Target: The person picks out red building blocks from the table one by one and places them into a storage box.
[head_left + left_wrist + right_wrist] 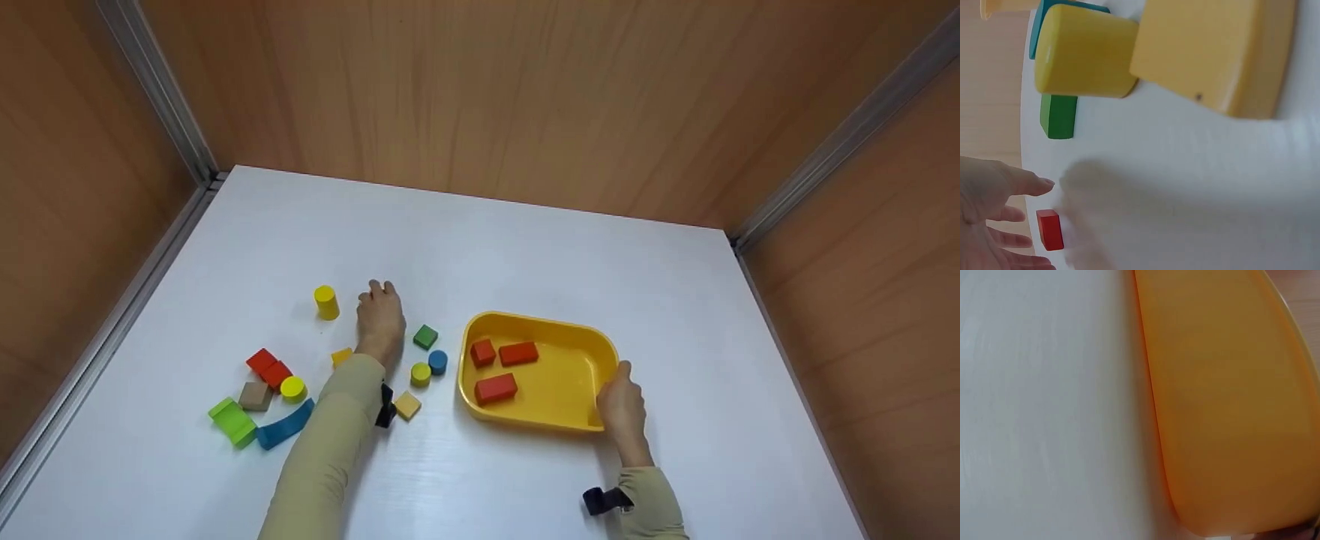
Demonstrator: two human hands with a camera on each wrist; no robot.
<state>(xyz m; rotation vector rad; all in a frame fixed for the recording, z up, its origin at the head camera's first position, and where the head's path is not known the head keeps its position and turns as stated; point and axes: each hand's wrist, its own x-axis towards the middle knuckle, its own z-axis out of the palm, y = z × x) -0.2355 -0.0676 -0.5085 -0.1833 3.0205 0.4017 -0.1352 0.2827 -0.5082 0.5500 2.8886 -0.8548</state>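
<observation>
My left hand (381,319) is over the table left of the yellow tray, with nothing in its fingers. The left wrist view shows its fingers spread beside a small red block (1050,229), which the hand hides in the head view. A green cube (425,337) lies just right of that hand, and a yellow cylinder (326,302) stands to its left. At the right end of the yellow tray (570,390), my right hand (622,405) grips the rim. Three red blocks (496,388) lie in the tray's left half.
Between left arm and tray are a blue cylinder (438,362), a short yellow cylinder (420,374) and a pale yellow block (407,406). Farther left lie red blocks (270,367), a brown block (256,396), a light green block (233,422) and a blue arch (285,427). Wooden panels surround the table.
</observation>
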